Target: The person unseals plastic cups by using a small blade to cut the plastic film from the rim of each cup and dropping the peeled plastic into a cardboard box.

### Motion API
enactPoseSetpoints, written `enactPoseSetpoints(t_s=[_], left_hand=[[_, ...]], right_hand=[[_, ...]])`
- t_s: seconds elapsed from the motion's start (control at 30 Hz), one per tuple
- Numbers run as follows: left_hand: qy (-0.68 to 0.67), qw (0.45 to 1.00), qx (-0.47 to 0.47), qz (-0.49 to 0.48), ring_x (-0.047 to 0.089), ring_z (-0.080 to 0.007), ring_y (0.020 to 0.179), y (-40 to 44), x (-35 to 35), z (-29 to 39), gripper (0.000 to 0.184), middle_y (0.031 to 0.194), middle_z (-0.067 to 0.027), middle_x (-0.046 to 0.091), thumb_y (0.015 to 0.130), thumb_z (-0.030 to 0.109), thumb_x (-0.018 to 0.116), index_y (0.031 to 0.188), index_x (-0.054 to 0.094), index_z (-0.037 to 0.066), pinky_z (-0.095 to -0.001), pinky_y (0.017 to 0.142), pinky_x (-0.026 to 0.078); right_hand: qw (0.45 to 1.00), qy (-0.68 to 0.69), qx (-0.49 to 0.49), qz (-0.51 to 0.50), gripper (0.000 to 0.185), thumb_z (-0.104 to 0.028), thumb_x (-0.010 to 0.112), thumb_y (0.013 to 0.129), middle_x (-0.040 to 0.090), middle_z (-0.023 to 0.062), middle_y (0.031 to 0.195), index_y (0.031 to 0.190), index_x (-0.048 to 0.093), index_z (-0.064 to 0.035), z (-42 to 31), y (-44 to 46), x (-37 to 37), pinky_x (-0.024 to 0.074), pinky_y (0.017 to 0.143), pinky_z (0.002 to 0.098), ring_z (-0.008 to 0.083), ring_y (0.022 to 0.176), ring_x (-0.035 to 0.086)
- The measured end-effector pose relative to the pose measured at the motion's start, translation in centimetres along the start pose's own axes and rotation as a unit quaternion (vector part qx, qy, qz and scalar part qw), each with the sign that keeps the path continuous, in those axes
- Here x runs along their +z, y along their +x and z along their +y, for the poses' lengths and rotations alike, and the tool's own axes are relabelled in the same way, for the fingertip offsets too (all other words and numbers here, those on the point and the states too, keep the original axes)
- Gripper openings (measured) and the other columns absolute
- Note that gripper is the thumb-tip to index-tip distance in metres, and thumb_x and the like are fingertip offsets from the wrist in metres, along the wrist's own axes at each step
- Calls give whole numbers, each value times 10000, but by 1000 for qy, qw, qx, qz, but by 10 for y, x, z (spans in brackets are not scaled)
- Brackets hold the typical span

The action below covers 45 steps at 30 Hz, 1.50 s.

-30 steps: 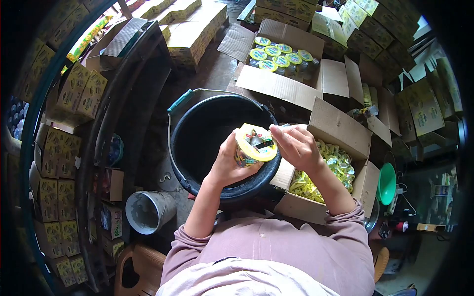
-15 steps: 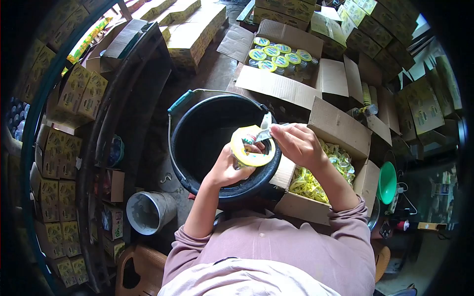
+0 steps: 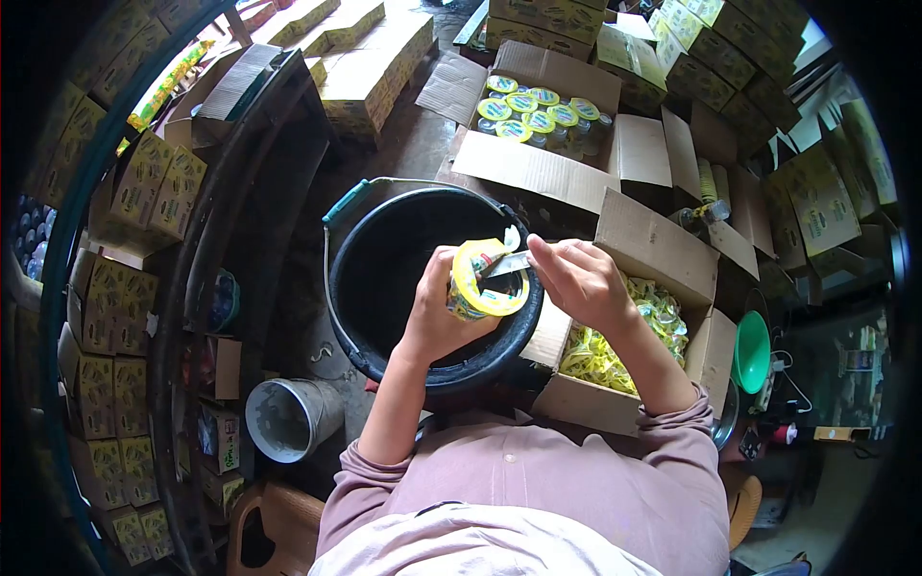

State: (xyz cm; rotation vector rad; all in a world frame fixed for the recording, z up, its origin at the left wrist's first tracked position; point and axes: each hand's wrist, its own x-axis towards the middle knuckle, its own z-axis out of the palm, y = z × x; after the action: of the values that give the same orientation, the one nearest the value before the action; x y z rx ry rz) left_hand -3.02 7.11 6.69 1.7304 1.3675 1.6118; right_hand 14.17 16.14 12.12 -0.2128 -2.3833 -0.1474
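Observation:
My left hand (image 3: 431,305) is wrapped around a plastic drink cup (image 3: 467,280) with a yellow-rimmed film lid, tilted over the black bucket (image 3: 357,274). The lid is cut open in part, and a pale flap stands up at its far edge. Between the fingers and thumb of my right hand (image 3: 584,286) is a flat metal blade (image 3: 514,263), its tip inside the cut lid. Its handle end is hidden by my fingers. Under my right forearm, a carton (image 3: 663,254) holds a heap of yellow lid strips (image 3: 605,357).
An open carton (image 3: 538,163) of several lidded cups (image 3: 540,121) stands beyond the bucket. A grey pail (image 3: 322,408) sits at the lower left, a green bowl (image 3: 752,350) at the right. Stacked printed boxes (image 3: 130,288) line the left side.
The blade has moved further into the cup's lid, and the opening looks different. My left hand has turned the cup slightly. The view has shifted a little.

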Motion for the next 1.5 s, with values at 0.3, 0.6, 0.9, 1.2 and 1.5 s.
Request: enactPoseSetpoints(t_s=[0.3,0.6,0.9,1.2,1.5], left_hand=[[-70,994,-35,-77,552,-200,803,2,-2,7,493,892,-97,525,558,82,726,996,519,-13,-287,718,459],[-244,918,-86,-301,512,-129,918,9,19,38,539,1020,-69,543,650,89,684,1134,474,-21,-269,829,424],[-364,824,-264,-344,448,-180,1063,-20,136,33,745,1169,-113,462,629,147,634,1277,298,-3,-311,927,360],[-219,933,-23,-283,489,-136,885,-19,211,78,465,953,-80,511,712,195,688,1054,449,-11,-268,786,405],[-180,921,-121,-324,545,-171,887,-36,250,96,601,1046,-124,532,676,254,693,1150,420,5,-271,715,455]], right_hand=[[1000,14,-8,7,538,-8,580,703,608,56,725,1222,441,25,0,-6,3,513,635,280,150,660,602],[998,-13,22,56,578,37,590,646,596,70,711,1201,433,71,-16,-42,-49,487,554,292,166,614,584],[990,-53,121,57,580,52,586,694,561,86,632,1246,411,25,-13,-128,-117,470,542,329,207,582,579],[979,-103,175,26,593,51,580,713,557,74,608,1270,382,13,-14,-209,-168,465,527,315,191,554,574],[979,-100,178,7,592,47,537,722,498,60,556,1284,349,27,-12,-251,-181,463,522,311,177,515,540]])
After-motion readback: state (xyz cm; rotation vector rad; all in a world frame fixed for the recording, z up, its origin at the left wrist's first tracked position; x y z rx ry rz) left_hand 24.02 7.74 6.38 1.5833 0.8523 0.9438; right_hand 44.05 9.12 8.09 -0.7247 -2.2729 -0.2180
